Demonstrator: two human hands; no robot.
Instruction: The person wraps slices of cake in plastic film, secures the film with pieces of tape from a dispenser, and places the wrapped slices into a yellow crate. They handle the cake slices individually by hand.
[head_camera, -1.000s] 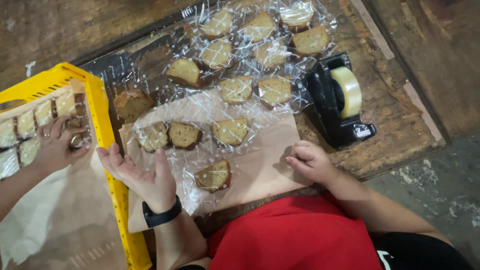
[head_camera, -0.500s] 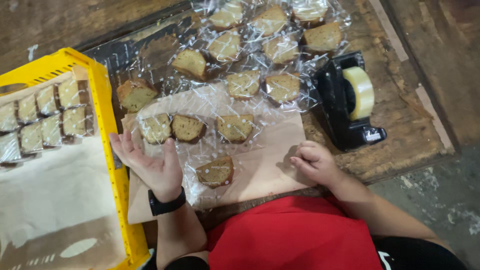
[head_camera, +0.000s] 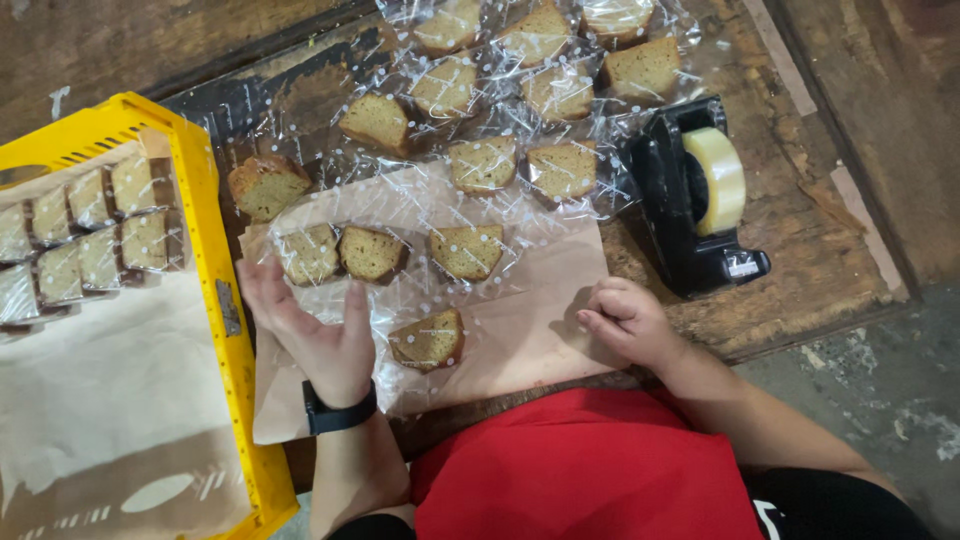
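The left hand (head_camera: 318, 335) had come back from the yellow crate (head_camera: 205, 240) and lay open, palm up and fingers spread, on the brown paper (head_camera: 540, 330), holding nothing; its thumb pointed toward the nearest cake slice (head_camera: 428, 340), which sat just beside it in a clear dotted wrapper (head_camera: 400, 210). A second before, that hand had been farther left, at the crate's rim, and another person's hand had been reaching among the wrapped slices (head_camera: 90, 240) packed in the crate; that other hand was gone now, and the rows in the crate stood undisturbed. Judging by this, one slice had been handed off and the open hand was free for the next one, with the lone slice on the paper the closest. The right hand (head_camera: 625, 322) stayed loosely curled, knuckles up, resting on the paper's right edge, grasping nothing that could be seen; it had hardly shifted across the frames. The three slices in the row (head_camera: 372, 252) above the left hand, and the others spread over the wrappers farther up the table, lay as they had. The tape dispenser (head_camera: 700, 200) stood untouched to the right, well apart from both hands.
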